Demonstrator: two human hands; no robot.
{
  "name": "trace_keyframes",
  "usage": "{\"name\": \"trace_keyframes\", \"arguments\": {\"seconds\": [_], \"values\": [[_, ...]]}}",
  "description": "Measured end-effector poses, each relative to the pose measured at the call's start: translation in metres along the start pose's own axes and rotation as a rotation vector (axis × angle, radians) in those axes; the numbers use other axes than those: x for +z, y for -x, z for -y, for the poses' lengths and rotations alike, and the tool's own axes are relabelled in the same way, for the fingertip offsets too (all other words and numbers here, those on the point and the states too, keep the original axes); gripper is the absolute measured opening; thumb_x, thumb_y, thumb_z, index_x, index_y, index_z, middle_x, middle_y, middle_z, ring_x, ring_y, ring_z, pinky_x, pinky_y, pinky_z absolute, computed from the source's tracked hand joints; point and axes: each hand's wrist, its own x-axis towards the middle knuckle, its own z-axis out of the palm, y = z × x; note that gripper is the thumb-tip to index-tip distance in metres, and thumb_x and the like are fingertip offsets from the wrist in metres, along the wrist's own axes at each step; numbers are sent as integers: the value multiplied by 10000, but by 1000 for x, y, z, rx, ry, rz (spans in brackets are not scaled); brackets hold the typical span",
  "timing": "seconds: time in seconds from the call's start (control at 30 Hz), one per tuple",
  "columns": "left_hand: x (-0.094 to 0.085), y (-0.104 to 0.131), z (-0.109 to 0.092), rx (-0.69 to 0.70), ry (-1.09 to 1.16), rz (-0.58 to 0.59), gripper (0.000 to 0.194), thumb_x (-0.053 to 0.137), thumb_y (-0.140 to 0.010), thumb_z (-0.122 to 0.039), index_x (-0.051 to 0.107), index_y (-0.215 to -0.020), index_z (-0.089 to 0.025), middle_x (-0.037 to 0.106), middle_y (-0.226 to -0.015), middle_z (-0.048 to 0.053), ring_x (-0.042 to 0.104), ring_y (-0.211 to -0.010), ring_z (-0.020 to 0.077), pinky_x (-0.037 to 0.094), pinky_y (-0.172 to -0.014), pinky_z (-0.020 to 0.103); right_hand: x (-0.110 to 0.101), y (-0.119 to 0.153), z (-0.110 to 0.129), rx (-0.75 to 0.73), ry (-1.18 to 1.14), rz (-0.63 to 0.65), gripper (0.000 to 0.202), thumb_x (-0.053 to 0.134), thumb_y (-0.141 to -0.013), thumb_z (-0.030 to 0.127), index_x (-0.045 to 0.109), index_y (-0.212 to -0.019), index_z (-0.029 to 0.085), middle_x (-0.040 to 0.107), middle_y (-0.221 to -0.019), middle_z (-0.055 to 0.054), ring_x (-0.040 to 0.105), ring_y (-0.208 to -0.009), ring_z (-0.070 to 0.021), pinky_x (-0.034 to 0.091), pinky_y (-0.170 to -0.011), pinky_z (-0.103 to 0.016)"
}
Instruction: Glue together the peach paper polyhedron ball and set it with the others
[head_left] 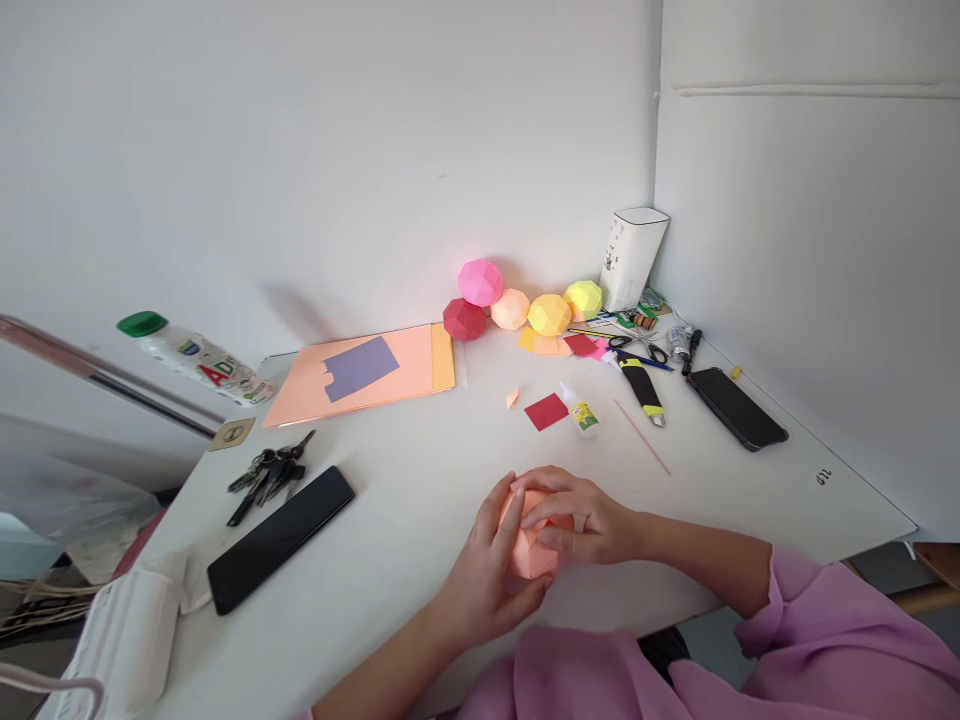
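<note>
Near the table's front edge, a peach-coloured faceted paper ball (531, 560) rests between my two hands. My left hand (487, 570) wraps round its left side and underside. From the right, my right hand (589, 520) curls over the top, its fingertips pressed on the ball. A bit of red shows at an opening or facet beneath the right fingers; the fingers cover most of it. Beyond the hands lie a dark red paper square (547, 412), a small glue bottle (583, 416), a little folded peach paper piece (512, 399) and a thin pink stick (642, 437).
Several faceted paper balls (550, 315) line the wall beside a white box (634, 260). Scissors (637, 350), a cutter knife (642, 392) and a black phone (736, 408) lie right. Leftward are paper sheets (300, 385), a bottle (202, 362), keys (271, 472) and a dark slab (281, 540).
</note>
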Motion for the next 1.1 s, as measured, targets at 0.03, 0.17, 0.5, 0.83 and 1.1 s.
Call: {"name": "trace_keyframes", "arguments": {"seconds": [0.03,0.17,0.5,0.83,1.1], "values": [[0,0,0,0,-2,0,912,573,-851,-199,-49,-1512,-287,63,-1552,167,124,-1458,362,326,-1097,592,0,0,0,4,-5,-1,231,536,-927,300,699,-1045,187,556,-1226,-134,503,-1213,-227,447,-1006,-413],[0,0,0,-1,-2,6,904,569,-858,-206,-51,-1511,-290,49,-1553,166,128,-1457,361,322,-1099,591,-1,1,1,44,-20,11,266,474,-960,292,698,-1057,188,550,-1246,-130,493,-1229,-213,435,-1021,-405],[0,0,0,10,-34,-2,914,561,-872,-214,-93,-1501,-314,3,-1568,145,86,-1463,359,323,-1100,585,-2,3,2,187,-153,33,454,327,-999,469,695,-1060,210,537,-1280,-102,431,-1293,-211,369,-1081,-434],[-1,-1,2,8,-13,-35,816,462,-944,-395,-120,-1504,-272,54,-1576,166,90,-1467,356,263,-1123,595,-6,1,3,191,-207,78,504,286,-985,544,624,-1222,254,465,-1407,-86,295,-1402,-229,253,-1146,-484],[-2,-1,1,-201,168,-101,715,467,-946,-395,24,-1500,-304,167,-1533,138,175,-1443,326,275,-1129,595,-8,1,0,427,-258,-70,571,316,-954,604,497,-1334,217,433,-1449,-118,382,-1356,-246,286,-1136,-492]]}}
